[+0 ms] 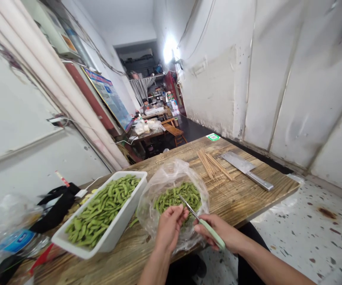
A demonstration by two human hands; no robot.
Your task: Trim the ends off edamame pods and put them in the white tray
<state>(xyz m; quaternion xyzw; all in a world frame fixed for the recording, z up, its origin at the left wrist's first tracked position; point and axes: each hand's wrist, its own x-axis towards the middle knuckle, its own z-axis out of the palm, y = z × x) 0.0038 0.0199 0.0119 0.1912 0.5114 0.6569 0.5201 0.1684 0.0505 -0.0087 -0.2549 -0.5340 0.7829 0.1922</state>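
Wooden table [248, 200] has a big steel cleaver [246, 170] lying flat near the far edge, and right beside it a loose bunch of bamboo skewers [214, 166], some fanned out. There's a green sticker [213, 137] at the far corner. On the left end there's a black bag [56, 208] and a crumpled plastic bottle [16, 239]. Blue poster [111, 97] on the left wall, bright lamp [168, 49] down the hallway, speckled floor [307, 233] on the right.
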